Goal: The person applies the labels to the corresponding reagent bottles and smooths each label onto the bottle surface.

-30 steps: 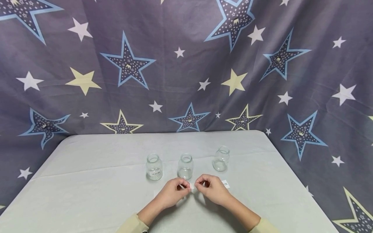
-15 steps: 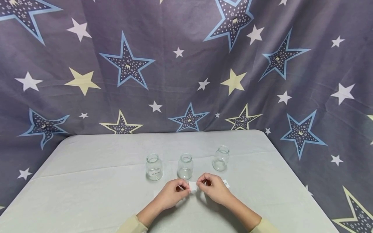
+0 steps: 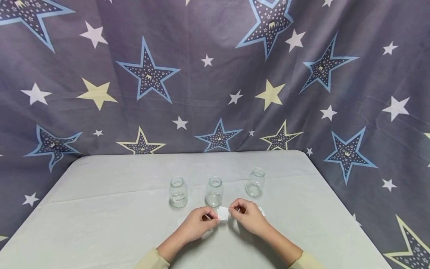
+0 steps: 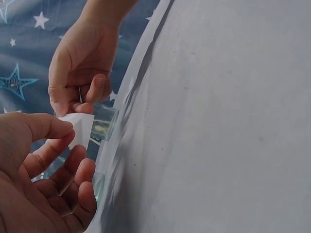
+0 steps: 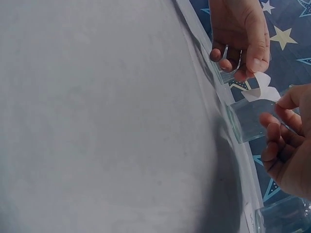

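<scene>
Over the table, both hands pinch a small white label (image 3: pixel 223 213) between thumb and forefinger. My left hand (image 3: pixel 198 223) has its left edge, and my right hand (image 3: pixel 248 216) its right edge. In the right wrist view the label (image 5: pixel 262 92) bends and parts into two flaps, like a sticker coming off its backing. Just behind the hands stands a glass jar (image 3: pixel 214 193), upright and without a lid. To its left is another open jar (image 3: pixel 178 192) with a printed label on its front. A third jar (image 3: pixel 255 183) stands further back on the right.
A second white label (image 3: pixel 262 211) with dark print lies partly hidden behind the right hand. Left of the left wrist lies a faint whitish slip (image 3: pixel 180 222). A pale cloth covers the table (image 3: pixel 100 224), and a star-patterned curtain (image 3: pixel 201 86) hangs behind it.
The right hand has drawn slightly right and up, away from the left hand. More of the white label shows between the fingertips now. The jars have not moved.
</scene>
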Motion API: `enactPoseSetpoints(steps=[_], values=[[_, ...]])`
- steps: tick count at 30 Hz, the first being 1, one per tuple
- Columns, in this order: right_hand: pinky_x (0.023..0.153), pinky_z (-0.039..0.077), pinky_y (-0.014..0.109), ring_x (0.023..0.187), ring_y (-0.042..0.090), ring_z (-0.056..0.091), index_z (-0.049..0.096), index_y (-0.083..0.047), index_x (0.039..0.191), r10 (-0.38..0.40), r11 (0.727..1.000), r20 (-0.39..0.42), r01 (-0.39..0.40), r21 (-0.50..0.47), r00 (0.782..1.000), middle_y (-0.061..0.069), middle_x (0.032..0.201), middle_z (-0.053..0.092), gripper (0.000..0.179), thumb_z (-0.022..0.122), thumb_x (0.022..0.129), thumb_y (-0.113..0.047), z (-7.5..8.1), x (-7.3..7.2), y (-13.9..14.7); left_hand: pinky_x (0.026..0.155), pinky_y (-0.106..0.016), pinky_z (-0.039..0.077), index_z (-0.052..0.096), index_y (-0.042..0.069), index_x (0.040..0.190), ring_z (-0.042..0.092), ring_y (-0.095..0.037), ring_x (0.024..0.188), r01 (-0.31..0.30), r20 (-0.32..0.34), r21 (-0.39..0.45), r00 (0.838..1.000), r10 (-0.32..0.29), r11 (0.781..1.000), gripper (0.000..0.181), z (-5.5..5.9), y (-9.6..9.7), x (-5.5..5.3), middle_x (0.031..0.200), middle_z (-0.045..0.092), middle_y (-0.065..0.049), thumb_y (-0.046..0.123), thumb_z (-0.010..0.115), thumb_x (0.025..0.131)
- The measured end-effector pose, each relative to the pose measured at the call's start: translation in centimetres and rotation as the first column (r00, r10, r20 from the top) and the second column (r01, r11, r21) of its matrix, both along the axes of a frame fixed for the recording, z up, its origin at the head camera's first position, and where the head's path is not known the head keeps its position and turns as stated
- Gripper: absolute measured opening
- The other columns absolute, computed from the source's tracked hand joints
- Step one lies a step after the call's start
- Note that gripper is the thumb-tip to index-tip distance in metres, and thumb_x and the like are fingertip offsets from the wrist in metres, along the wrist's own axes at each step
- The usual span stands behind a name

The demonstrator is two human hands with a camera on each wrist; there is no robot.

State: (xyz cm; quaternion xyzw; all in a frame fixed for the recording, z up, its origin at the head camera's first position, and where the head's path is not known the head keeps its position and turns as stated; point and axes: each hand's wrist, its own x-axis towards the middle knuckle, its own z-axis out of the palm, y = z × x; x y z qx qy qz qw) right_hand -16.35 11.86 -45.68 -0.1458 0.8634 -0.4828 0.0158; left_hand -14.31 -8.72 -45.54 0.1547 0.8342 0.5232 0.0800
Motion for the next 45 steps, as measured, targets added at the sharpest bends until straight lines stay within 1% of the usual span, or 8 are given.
enactPoseSetpoints(steps=[4, 8, 14, 16, 24, 29, 38, 45], values=[[0.053, 0.036, 0.017, 0.059, 0.002, 0.044, 0.065, -0.011, 0.081, -0.004, 0.999, 0.016, 0.004, -0.032, 1.000, -0.002, 0.068, 0.056, 0.003, 0.065, 0.084, -0.013, 0.1, 0.0, 0.0, 0.055, -0.019, 0.044, 0.064, 0.009, 0.082, 0.054, -0.003, 0.061, 0.000, 0.003, -0.001, 1.000, 0.000, 1.000, 0.009, -0.1, -0.1, -0.1, 0.081, 0.065, -0.001, 0.017, 0.066, 0.082], [0.053, 0.036, 0.017, 0.058, 0.002, 0.043, 0.065, -0.009, 0.082, -0.018, 0.999, 0.025, 0.019, -0.030, 1.000, -0.002, 0.068, 0.056, 0.004, 0.065, 0.084, -0.013, 0.3, 0.1, -0.1, 0.055, -0.019, 0.044, 0.064, 0.009, 0.082, 0.054, -0.004, 0.060, 0.001, 0.007, -0.007, 1.000, -0.001, 1.000, 0.008, -0.2, -0.1, 0.0, 0.081, 0.065, -0.001, 0.017, 0.065, 0.083], [0.053, 0.035, 0.015, 0.058, 0.002, 0.042, 0.064, -0.004, 0.083, -0.004, 1.000, 0.042, 0.004, -0.007, 0.999, 0.000, 0.068, 0.055, 0.004, 0.061, 0.085, -0.005, 3.5, 1.6, -0.6, 0.055, -0.019, 0.044, 0.064, 0.009, 0.082, 0.054, -0.004, 0.060, 0.000, 0.004, -0.017, 1.000, 0.000, 1.000, 0.008, -0.1, -0.2, 0.0, 0.081, 0.065, -0.001, 0.017, 0.065, 0.083], [0.054, 0.035, 0.015, 0.058, 0.001, 0.042, 0.064, -0.003, 0.083, 0.005, 1.000, 0.044, -0.005, -0.020, 0.999, 0.000, 0.068, 0.055, 0.005, 0.060, 0.086, -0.005, 4.0, 1.8, -0.6, 0.055, -0.020, 0.044, 0.064, 0.009, 0.082, 0.054, -0.004, 0.060, -0.001, 0.004, -0.018, 1.000, 0.001, 1.000, 0.008, -0.1, -0.2, 0.0, 0.081, 0.064, -0.001, 0.017, 0.065, 0.083], [0.055, 0.036, 0.015, 0.058, 0.001, 0.044, 0.062, -0.002, 0.083, 0.007, 0.998, 0.054, -0.004, -0.058, 0.999, 0.003, 0.070, 0.059, 0.005, 0.059, 0.086, -0.004, 3.8, 1.6, -0.4, 0.054, -0.020, 0.045, 0.064, 0.009, 0.081, 0.054, -0.003, 0.059, -0.006, 0.007, -0.010, 1.000, 0.007, 1.000, 0.008, 0.0, -0.4, 0.0, 0.079, 0.064, 0.000, 0.017, 0.066, 0.083], [0.055, 0.037, 0.016, 0.059, 0.001, 0.046, 0.062, -0.001, 0.083, -0.013, 0.997, 0.058, 0.017, -0.075, 0.998, 0.006, 0.071, 0.062, 0.005, 0.059, 0.086, -0.003, 3.6, 1.6, -0.3, 0.054, -0.020, 0.045, 0.064, 0.009, 0.082, 0.054, -0.004, 0.060, -0.007, 0.009, -0.018, 1.000, 0.008, 1.000, 0.008, 0.0, -0.4, 0.0, 0.079, 0.064, -0.001, 0.017, 0.065, 0.083], [0.056, 0.038, 0.016, 0.059, 0.001, 0.048, 0.062, -0.001, 0.084, -0.042, 0.994, 0.090, 0.051, -0.098, 0.995, 0.009, 0.072, 0.062, 0.005, 0.059, 0.087, -0.004, 3.5, 1.4, -0.1, 0.054, -0.020, 0.044, 0.064, 0.009, 0.082, 0.054, -0.004, 0.060, -0.008, 0.022, -0.013, 1.000, 0.008, 1.000, 0.008, -0.1, -0.4, -0.1, 0.080, 0.064, -0.001, 0.017, 0.065, 0.083], [0.055, 0.038, 0.016, 0.059, 0.002, 0.048, 0.062, -0.002, 0.083, -0.047, 0.993, 0.085, 0.056, -0.100, 0.995, 0.010, 0.072, 0.063, 0.005, 0.058, 0.087, -0.004, 3.5, 1.4, 0.0, 0.053, -0.020, 0.044, 0.064, 0.009, 0.082, 0.054, -0.004, 0.060, -0.010, 0.023, -0.011, 1.000, 0.010, 1.000, 0.008, -0.1, -0.4, -0.1, 0.080, 0.063, 0.000, 0.017, 0.065, 0.083]])
